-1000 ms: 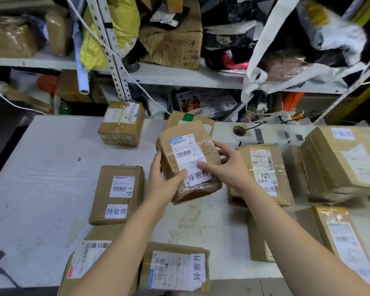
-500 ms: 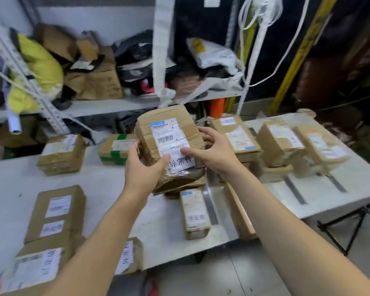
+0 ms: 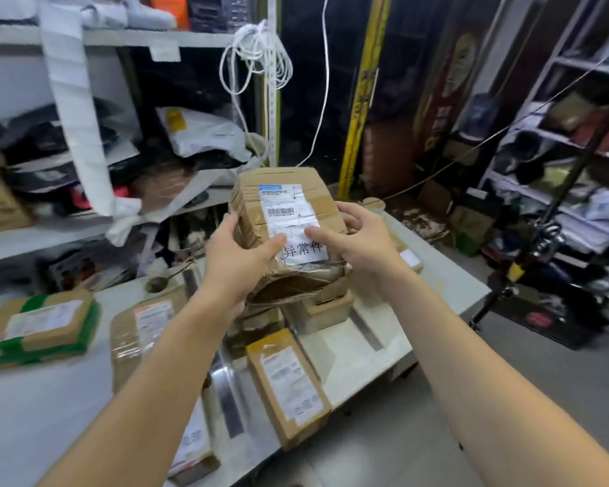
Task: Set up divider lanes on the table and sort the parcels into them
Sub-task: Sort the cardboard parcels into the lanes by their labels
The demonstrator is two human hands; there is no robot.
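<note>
**A:** What sort of place is it?

**B:** A crowded storeroom. A white table (image 3: 447, 286) runs under the arms, a white metal shelving rack (image 3: 25, 237) stuffed with bags stands beyond the left hand (image 3: 239, 254), and a yellow upright post (image 3: 363, 93) rises past the fingertips.

**A:** And the hands?

**B:** The left hand and the right hand (image 3: 359, 240) both grip a brown taped cardboard parcel with a white barcode label (image 3: 289, 205). It is held up above the table, with the thumbs on the labelled face and the fingers curled round its sides.

**A:** What lies around them?

**B:** Directly beneath the hands is a small stack of brown boxes (image 3: 327, 307). Between the forearms, a long brown parcel with a white label (image 3: 289, 384) lies beside a grey flat strip (image 3: 231, 409) on the table. Left of the left forearm sits a tape-wrapped brown parcel (image 3: 138, 332), and farther left a brown parcel banded in green tape (image 3: 39, 328).

**A:** Anything unclear?

**B:** The held parcel hides most of the stack. The left forearm covers part of another labelled parcel (image 3: 194, 448) at the table's near edge. The shelf contents are blurred.
</note>
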